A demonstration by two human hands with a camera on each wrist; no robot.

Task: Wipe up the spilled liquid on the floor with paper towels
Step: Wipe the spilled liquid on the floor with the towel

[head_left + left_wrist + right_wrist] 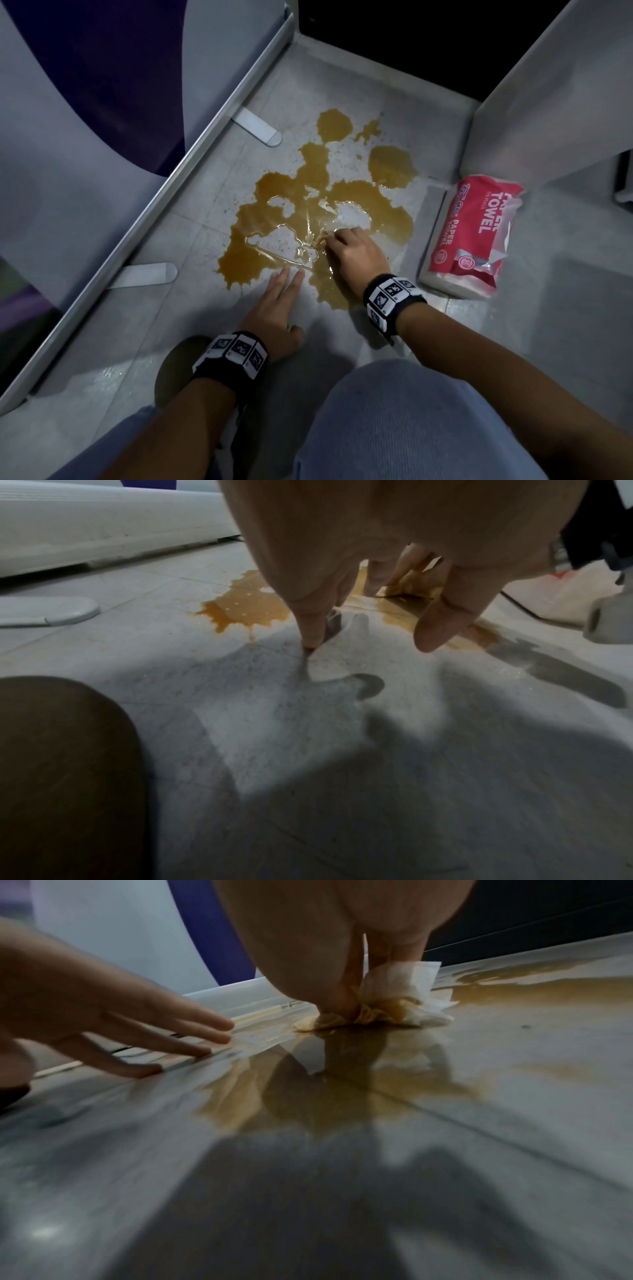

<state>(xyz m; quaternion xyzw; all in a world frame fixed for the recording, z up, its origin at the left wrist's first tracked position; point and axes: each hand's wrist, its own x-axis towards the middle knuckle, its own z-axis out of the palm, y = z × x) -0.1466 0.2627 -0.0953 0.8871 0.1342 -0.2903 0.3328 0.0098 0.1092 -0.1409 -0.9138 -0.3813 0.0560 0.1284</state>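
Nearest to me is my left hand (274, 318), fingers straight and spread, tips resting on the dry floor (342, 346) just at the near edge of the spill (308, 192); it holds nothing, only props me. A bit further and to the right, my right hand (352, 255) pinches a bunched towel (394, 1001) and presses it down inside the puddle, approx. at its middle; the wad's lower part is already brown, the upper part white. From this hand most of the liquid lies ahead and to the left, w/ the long axis of the puddle going from near-left toward the far lobes by the dark gap, and one smaller tongue comes back toward my right wrist. So I judge the next stroke should go forward-left, away from me, and the right hand is the one closer for it. The pack (476, 240) lies on the floor to the right of the spill, near my right hand, apart from the liquid.
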